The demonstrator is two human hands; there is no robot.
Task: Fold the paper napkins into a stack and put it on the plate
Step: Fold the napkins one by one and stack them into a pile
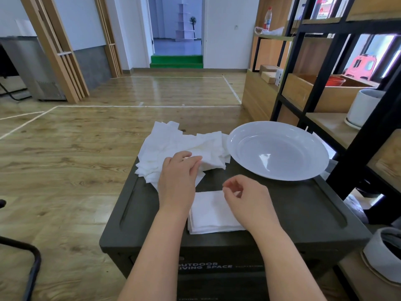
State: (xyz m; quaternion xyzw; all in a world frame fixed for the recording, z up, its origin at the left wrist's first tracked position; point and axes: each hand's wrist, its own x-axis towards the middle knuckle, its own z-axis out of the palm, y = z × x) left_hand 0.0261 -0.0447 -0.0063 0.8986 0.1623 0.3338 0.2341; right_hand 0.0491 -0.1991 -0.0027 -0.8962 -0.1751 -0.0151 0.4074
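**Hands over napkins on a dark box**

A loose pile (pixel 173 146) of unfolded white napkins lies at the far left of the dark box (pixel 293 205) lid, some sheets hanging past its left edge. The left hand (pixel 179 177) rests palm-down on the near side of this pile, fingers held together and stretched flat toward the right, pressing on the top sheet rather than pinching it.

Nearer the person, at the middle of the lid, sits a neat stack (pixel 211 212) of folded napkins, square-edged and flat. The right hand (pixel 245 195) hovers over the stack's far right corner, fingers curled loosely with thumb and forefinger close together; whether they pinch any paper cannot be told.

At the far right of the lid stands a white plate (pixel 238 135), with no napkins on it, its left rim just beside the pile.
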